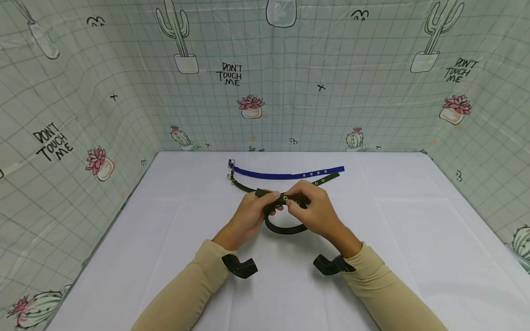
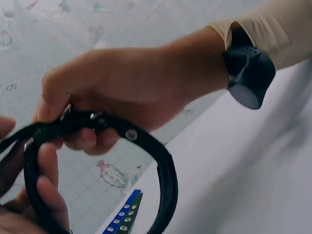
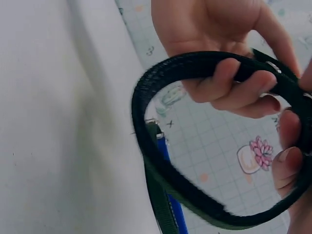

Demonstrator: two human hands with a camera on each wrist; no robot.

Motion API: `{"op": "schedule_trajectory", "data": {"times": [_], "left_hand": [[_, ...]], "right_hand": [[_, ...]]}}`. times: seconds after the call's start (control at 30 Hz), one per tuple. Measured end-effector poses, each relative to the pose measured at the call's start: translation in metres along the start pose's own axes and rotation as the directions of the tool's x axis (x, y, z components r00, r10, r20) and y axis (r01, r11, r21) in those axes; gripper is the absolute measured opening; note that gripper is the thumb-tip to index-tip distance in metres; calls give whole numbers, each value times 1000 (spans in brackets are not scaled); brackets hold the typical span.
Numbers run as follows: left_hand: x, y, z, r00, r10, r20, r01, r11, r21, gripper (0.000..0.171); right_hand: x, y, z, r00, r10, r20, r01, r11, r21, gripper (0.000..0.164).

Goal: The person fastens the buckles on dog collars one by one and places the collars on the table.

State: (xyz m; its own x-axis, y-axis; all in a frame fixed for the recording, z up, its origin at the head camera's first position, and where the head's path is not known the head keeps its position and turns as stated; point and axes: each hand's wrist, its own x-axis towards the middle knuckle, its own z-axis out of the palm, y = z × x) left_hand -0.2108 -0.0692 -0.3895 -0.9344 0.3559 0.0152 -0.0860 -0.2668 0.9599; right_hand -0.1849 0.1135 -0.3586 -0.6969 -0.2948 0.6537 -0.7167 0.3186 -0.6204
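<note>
A dark green collar (image 1: 285, 231) with metal eyelets is bent into a loop above the table. My left hand (image 1: 248, 216) grips its strap end between thumb and fingers. Close beside it, my right hand (image 1: 316, 209) pinches the overlapping part of the strap near an eyelet. Metal fittings show by the right hand (image 2: 117, 80) in the left wrist view, partly covered by fingers. The right wrist view shows left fingers curled on the loop (image 3: 139, 105). Whether the strap is fastened cannot be seen.
Behind the hands a blue collar (image 1: 269, 176) lies stretched out on the white table (image 1: 393, 230). A second dark green collar (image 1: 242, 186) lies just in front of it, partly hidden by the hands. A patterned cloth (image 1: 290, 69) hangs around the table.
</note>
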Motion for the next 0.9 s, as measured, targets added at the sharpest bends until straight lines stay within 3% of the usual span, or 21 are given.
{"op": "schedule_trajectory", "data": {"times": [0.17,0.27,0.37,0.53,0.73,0.9], "left_hand": [[-2,3,-2,982,150,113,-161,983,93,33],[-3,4,-2,959,232,164,-261,948,185,30],[-3,3,-2,943,284,176,-322,912,253,25],[-3,1,-1,935,323,147,-353,888,294,22],[-3,0,-2,942,316,111,-334,887,319,24],[-4,1,-3,946,308,103,-324,891,317,25]], "right_hand": [[-1,-1,0,997,59,-46,-57,997,47,12],[-1,-1,-1,994,94,-48,-88,990,108,13],[-2,0,-3,993,113,-28,-106,979,175,14],[-1,1,-6,995,95,4,-94,976,198,16],[1,1,-7,999,15,-39,-12,997,75,18],[3,2,-7,996,-55,-70,59,997,43,19]]}}
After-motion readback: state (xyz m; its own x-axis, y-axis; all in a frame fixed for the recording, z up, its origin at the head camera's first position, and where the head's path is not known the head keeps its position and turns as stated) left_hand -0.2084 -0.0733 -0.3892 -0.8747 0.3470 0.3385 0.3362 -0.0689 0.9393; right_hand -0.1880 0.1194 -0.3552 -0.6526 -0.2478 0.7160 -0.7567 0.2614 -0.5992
